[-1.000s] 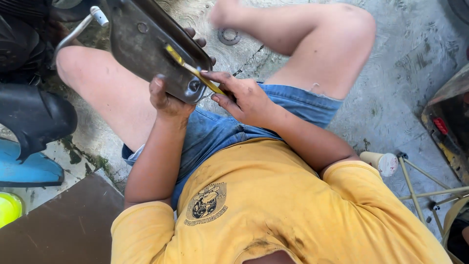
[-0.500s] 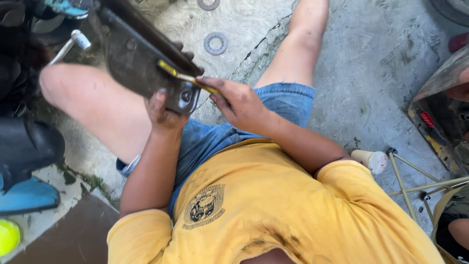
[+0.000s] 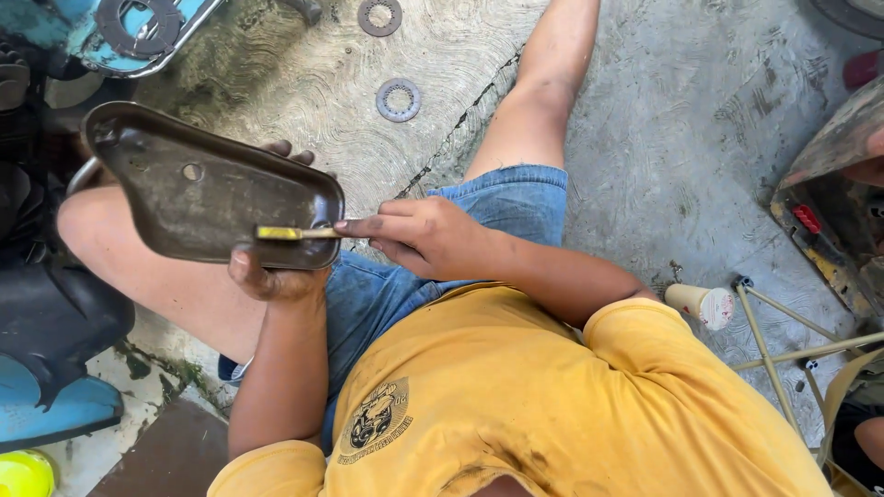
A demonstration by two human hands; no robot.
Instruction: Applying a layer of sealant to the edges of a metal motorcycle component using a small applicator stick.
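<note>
While the head view has swung, I note the metal cover [image 3: 207, 198] now lies flatter, left hand [image 3: 267, 276] clamped under its edge; right hand [image 3: 428, 237] pinches a yellow-handled tool [image 3: 295, 233] against its rim—scraping continues.

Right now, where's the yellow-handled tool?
Left of centre in the head view: the yellow-handled tool lies across the dark metal cover, pinched by the right hand.
</note>
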